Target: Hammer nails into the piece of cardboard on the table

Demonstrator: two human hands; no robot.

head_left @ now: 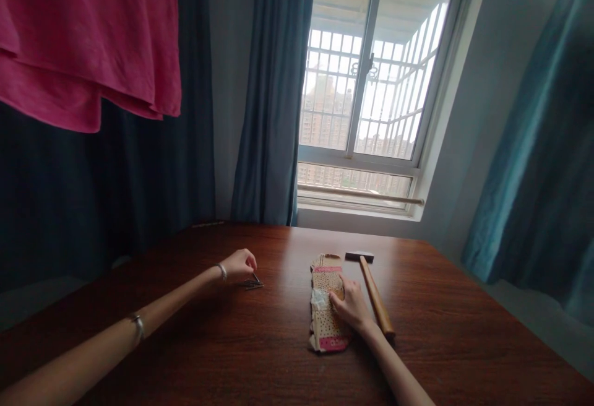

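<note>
My left hand [239,263] reaches out over the brown wooden table [232,344], its fingers bunched in a pinch at a small pile of thin nails [253,283]. What the fingertips hold is too small to see. My right hand [351,304] rests flat, fingers down, on a patterned cardboard strip [325,325] with dots and pink bands lying in the middle of the table. A hammer [374,294] with a wooden handle and dark head lies just right of the strip, touching the side of my right hand.
A window [371,84] with bars stands behind the table's far edge, with blue curtains [273,96] on both sides. A pink cloth [83,41] hangs at the upper left. A thin stick [208,224] lies at the far table edge.
</note>
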